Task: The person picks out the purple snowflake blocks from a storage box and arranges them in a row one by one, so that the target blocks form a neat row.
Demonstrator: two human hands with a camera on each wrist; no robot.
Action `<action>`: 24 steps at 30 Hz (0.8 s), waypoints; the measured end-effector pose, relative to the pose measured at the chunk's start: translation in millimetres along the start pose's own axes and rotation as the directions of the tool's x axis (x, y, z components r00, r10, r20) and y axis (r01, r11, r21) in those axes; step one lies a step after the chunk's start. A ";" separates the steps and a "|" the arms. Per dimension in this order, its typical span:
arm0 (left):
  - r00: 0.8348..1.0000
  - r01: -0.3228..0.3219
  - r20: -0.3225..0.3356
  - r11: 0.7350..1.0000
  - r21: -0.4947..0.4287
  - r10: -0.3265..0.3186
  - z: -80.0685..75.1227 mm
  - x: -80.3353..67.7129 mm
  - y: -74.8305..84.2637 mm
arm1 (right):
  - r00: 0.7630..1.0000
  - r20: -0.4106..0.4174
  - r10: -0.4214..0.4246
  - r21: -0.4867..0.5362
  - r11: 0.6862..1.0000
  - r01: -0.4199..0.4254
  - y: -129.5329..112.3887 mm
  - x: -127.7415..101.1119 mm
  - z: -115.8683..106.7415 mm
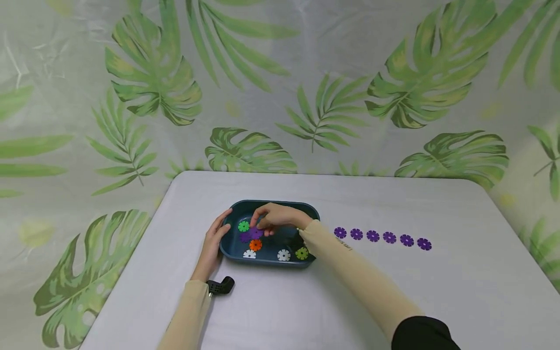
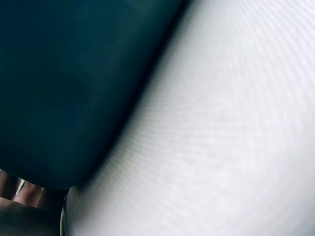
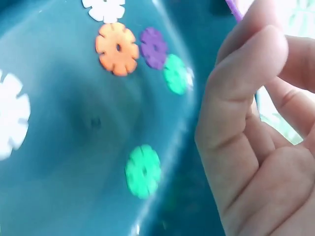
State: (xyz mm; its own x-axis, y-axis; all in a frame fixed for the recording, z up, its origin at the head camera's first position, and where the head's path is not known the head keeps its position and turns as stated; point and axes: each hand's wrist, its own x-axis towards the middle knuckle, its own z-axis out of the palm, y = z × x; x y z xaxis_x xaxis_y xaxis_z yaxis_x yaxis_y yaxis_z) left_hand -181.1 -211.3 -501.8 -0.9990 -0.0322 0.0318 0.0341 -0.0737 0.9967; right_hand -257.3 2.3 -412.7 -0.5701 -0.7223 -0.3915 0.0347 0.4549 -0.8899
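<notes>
The left hand (image 1: 214,240) steadies the teal tray (image 1: 269,261) by its left wall, fingers curled over the rim. Inside the tray, the right hand (image 1: 275,218) pinches a purple disc (image 1: 255,232), its grip closed. Picking seems underway; next likely calls for lifting it clear toward the purple row (image 1: 381,237) on the counter (image 1: 393,291), right of the tray.

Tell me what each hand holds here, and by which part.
The right hand pinches a purple flower-shaped plastic disc by its edge, inside the dark teal plastic tub. The left hand grips the tub's left rim.
</notes>
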 end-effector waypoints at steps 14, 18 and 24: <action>1.000 -0.006 -0.004 0.999 -0.035 0.006 0.8 0.0 -0.9 | 0.981 -0.181 -0.071 0.069 0.994 0.084 64.7 -108.5 -79.4; 1.000 -0.010 -0.002 0.999 -0.039 0.010 0.3 0.3 -0.4 | 0.968 -0.250 -0.030 0.101 0.993 0.057 94.9 -143.0 -101.3; 1.000 -0.010 0.004 1.000 -0.029 0.010 1.0 -0.8 -0.1 | 0.939 -0.343 0.017 0.145 0.989 0.035 141.5 -199.1 -127.9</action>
State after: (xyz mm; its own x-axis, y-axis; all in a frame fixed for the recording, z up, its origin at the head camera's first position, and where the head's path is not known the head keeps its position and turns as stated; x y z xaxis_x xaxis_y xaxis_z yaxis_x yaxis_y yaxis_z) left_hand -180.4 -210.3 -501.8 -0.9987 -0.0294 0.0419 0.0447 -0.1027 0.9937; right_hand -243.9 277.1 -430.7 -0.8165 -0.4915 -0.3027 0.1338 0.3489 -0.9276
